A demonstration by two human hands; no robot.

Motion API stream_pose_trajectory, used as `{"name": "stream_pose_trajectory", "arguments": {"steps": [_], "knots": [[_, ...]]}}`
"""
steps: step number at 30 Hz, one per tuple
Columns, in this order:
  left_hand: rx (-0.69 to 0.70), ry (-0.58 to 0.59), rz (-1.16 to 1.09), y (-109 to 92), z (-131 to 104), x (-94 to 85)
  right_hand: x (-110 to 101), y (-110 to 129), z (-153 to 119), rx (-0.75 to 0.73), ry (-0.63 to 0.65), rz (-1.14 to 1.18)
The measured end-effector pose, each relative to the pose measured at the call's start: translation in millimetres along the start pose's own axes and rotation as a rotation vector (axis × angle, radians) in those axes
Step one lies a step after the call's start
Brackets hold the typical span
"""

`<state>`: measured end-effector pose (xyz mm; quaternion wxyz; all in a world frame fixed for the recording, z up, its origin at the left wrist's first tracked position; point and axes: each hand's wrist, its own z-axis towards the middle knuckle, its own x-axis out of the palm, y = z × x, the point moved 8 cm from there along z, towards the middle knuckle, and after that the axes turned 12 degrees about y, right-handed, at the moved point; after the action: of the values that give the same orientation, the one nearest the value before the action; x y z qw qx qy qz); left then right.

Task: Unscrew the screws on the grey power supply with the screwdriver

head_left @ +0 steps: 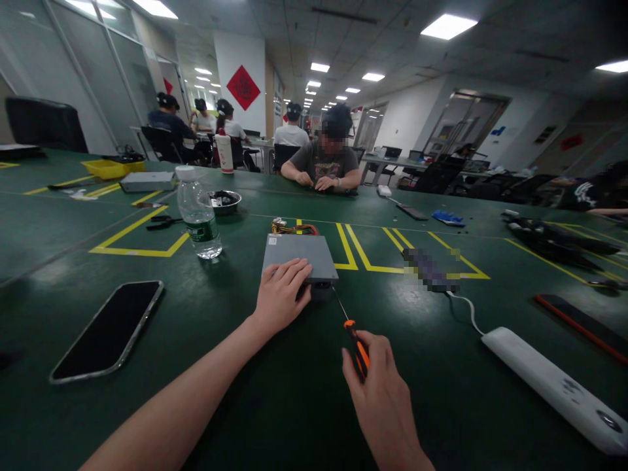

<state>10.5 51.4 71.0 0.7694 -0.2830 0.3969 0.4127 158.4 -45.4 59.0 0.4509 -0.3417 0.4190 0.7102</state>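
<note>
A grey metal computer power supply (320, 252) lies flat on the green table, its bundle of coloured wires (294, 227) at the far side. My left hand (282, 294) grips it at the near left, fingers over the top and thumb at the front face. In my right hand (380, 379) is a screwdriver (357, 343) with an orange and black handle. Its thin shaft points up and left, and the tip meets the power supply's near right corner. Whether the tip sits in a screw is too small to tell.
A water bottle (197, 219) and a phone (110, 330) stand and lie to the left. On the right are a white power strip (549, 386) and a blurred-out device (429, 269). Behind the bottle is a metal bowl (226, 208). A person (326, 160) sits across the table.
</note>
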Motion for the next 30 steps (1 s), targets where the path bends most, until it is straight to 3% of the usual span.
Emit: {"name": "stream_pose_trajectory", "arguments": {"steps": [4,12,20,30], "knots": [[-0.013,0.003,-0.002,0.4,0.4,-0.3,-2.0,3.0,-1.6,0.006,-0.007,-0.029],[-0.030,0.016,-0.028,0.5,0.8,-1.1,-1.6,-12.7,-0.4,0.043,0.031,0.040],[-0.024,0.021,-0.019,-0.1,1.2,-2.2,5.1,7.9,-12.7,-0.041,0.026,0.070],[-0.027,0.024,-0.020,1.2,0.4,-0.5,15.5,17.5,-2.5,-0.049,0.066,0.109]]}}
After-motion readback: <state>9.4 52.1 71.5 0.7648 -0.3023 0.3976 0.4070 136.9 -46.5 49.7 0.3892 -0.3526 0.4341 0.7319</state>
